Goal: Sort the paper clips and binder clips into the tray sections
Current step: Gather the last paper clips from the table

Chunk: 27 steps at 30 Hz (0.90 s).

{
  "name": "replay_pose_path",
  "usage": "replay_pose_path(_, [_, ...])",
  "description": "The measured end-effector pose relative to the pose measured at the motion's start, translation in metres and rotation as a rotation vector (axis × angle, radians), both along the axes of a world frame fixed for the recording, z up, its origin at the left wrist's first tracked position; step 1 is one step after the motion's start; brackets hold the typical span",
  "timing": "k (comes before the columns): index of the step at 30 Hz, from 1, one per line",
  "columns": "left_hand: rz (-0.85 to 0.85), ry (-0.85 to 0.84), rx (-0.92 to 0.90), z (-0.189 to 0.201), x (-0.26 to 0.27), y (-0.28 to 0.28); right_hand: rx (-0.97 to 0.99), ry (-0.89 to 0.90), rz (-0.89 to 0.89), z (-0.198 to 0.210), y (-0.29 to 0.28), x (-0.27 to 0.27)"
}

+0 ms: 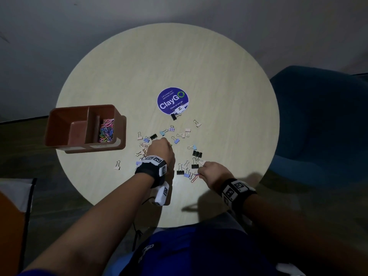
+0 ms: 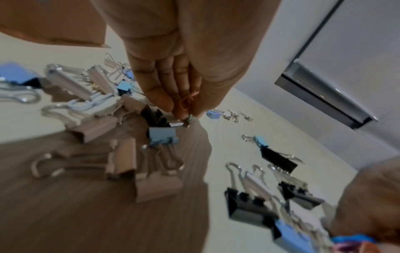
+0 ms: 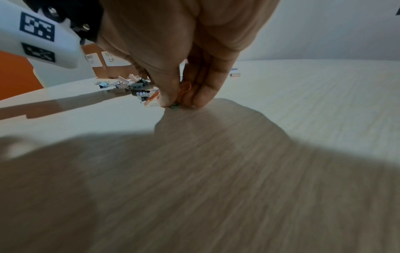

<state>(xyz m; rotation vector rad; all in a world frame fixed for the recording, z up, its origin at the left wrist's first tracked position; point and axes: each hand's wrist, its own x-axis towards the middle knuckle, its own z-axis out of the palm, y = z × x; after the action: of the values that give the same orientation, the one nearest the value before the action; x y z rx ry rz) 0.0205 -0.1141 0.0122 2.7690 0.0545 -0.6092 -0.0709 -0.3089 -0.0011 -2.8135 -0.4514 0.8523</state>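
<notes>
A brown two-section tray [image 1: 57, 126] stands at the table's left; its right section holds coloured paper clips [image 1: 107, 130], and its left section looks bare. Binder clips [image 1: 197, 154] in black, blue, pink and lilac lie scattered in front of me. My left hand [image 1: 164, 141] reaches down among them, fingertips at the table, with a pink paper clip [image 2: 186, 101] held between fingers and thumb. My right hand [image 1: 200, 172] holds an orange paper clip [image 3: 185, 89] and pinches a green one [image 3: 174, 107] on the table. Another orange paper clip [image 3: 151, 99] lies just beside it.
The round pale table [image 1: 159, 62] carries a purple round sticker [image 1: 172, 100] at its middle. A blue chair [image 1: 322, 120] stands at the right. A single pink binder clip [image 1: 117, 165] lies apart near the table's left front edge.
</notes>
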Motion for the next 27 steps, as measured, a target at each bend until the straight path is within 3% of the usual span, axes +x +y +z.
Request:
replay_pose_path(7, [-0.038, -0.009, 0.026, 0.0, -0.001, 0.003, 0.098, 0.028, -0.083, 0.001, -0.004, 0.002])
replay_pose_path(12, [0.033, 0.028, -0.098, 0.002, 0.001, 0.016, 0.182, 0.049, -0.167, 0.006, -0.009, 0.004])
replay_pose_path(15, [0.09, -0.038, -0.2, 0.006, -0.004, 0.03, 0.255, 0.016, -0.221, 0.006, -0.011, 0.002])
replay_pose_path(21, [0.108, -0.063, -0.361, 0.002, -0.009, 0.04, 0.193, 0.055, -0.243, 0.006, -0.008, -0.002])
replay_pose_path(27, [0.149, -0.015, -0.332, 0.002, -0.008, 0.032, 0.111, 0.081, -0.219, 0.008, -0.004, 0.003])
